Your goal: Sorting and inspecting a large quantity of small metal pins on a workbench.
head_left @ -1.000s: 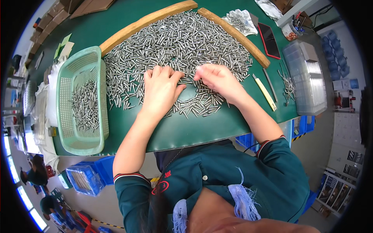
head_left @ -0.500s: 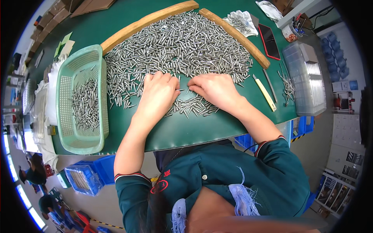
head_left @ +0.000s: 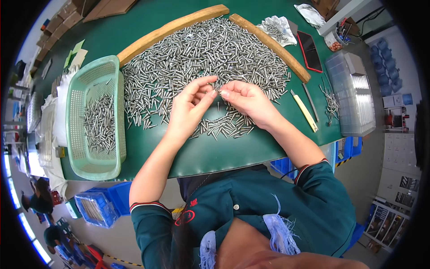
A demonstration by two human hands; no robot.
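Observation:
A wide heap of small silvery metal pins [head_left: 192,49] covers the green table [head_left: 188,157], and a smaller cluster of pins [head_left: 226,125] lies nearest me. Just above the heap, my left hand [head_left: 190,103] is turned palm inward, its thumb and fingers closed on small metal pins. My right hand [head_left: 248,102] meets it fingertip to fingertip, also pinching pins. How many are held is hidden by the fingers. One pin [head_left: 218,106] shows below the fingertips, between my hands. To the left stands a light green plastic basket [head_left: 71,134] with many pins inside.
Two wooden strips [head_left: 172,29] [head_left: 273,47] border the heap at the back. On the right lie a cutter knife [head_left: 305,112], a thin metal strip [head_left: 310,102], a red-edged phone [head_left: 310,51], loose metal rods [head_left: 330,99] and clear plastic boxes [head_left: 354,98]. A white cloth [head_left: 277,29] holds pins.
Both hands have come up off the pins and closer together, their fingertips now meeting. My left hand has rolled from back-up to palm inward.

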